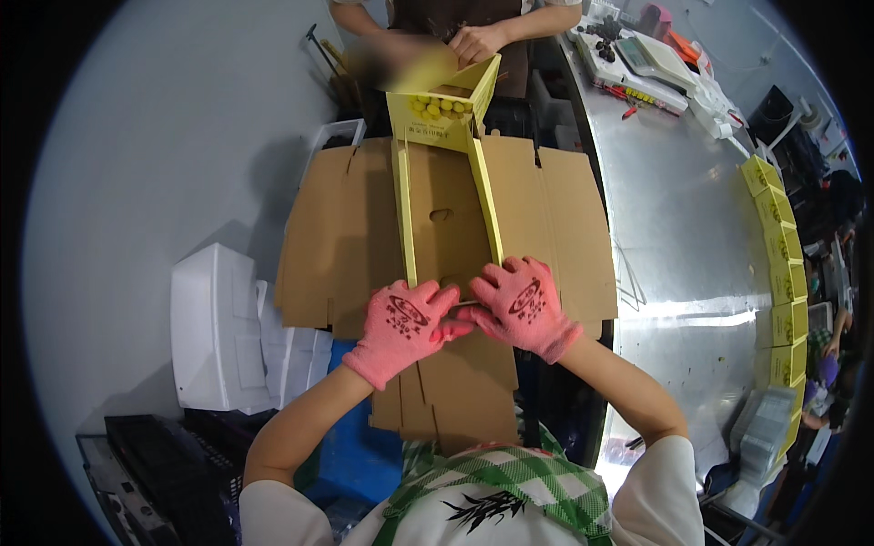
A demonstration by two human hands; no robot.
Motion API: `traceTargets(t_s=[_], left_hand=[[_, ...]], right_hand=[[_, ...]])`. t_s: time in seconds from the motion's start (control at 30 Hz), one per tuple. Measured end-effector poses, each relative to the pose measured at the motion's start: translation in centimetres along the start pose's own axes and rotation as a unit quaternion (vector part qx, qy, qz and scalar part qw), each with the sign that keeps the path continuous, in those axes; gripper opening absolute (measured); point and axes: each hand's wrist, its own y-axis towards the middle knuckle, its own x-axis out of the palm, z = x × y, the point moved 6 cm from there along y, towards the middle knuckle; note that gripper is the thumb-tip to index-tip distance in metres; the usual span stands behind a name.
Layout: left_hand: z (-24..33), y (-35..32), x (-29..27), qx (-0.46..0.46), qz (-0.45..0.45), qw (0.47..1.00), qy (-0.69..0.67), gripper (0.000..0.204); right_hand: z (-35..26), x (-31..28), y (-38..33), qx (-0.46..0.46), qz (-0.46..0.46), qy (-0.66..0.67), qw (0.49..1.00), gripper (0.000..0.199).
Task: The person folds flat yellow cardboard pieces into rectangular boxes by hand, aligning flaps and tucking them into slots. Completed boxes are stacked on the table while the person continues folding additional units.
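Note:
A long cardboard box [446,241] with yellow side walls and a brown inside lies lengthwise in front of me. My left hand [401,323], in a pink glove, is closed on its near left corner. Gloved the same way, my right hand [525,308] is closed on the near right corner, and the thumbs nearly meet at the near end. The fingers partly hide that end. Yellow panels [432,118] printed with round fruit rise at the far end; whether they belong to the same box I cannot tell. Flat brown cardboard [355,237] lies underneath.
Across from me a person's hand [480,43] is beside the far panels. To the right runs a metal table [674,246] with a row of yellow boxes [785,246], clear plastic containers [763,423] and a scale [654,62]. White foam boxes [218,328] stand at the left.

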Motion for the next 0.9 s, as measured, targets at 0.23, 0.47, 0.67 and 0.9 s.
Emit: traceTargets(t_s=[0.23, 0.47, 0.67, 0.9], left_hand=[[-0.7, 0.6, 0.5, -0.008, 0.073, 0.997, 0.003, 0.026], [-1.4, 0.0, 0.2, -0.020, 0.084, 0.995, -0.047, 0.018], [-0.9, 0.9, 0.1, -0.013, 0.086, 0.994, -0.066, 0.015], [-0.6, 1.0, 0.0, -0.011, 0.040, 0.998, -0.057, 0.009]], right_hand=[[0.5, -0.1, -0.6, 0.031, 0.035, 0.149, 0.988, 0.050], [1.5, 0.3, -8.0, -0.021, 0.071, 0.124, 0.990, 0.065], [-2.7, 2.8, -11.1, -0.206, -0.039, 0.049, 0.977, 0.045], [-0.1, 0.3, -7.2, -0.105, 0.120, 0.137, 0.978, 0.034]])
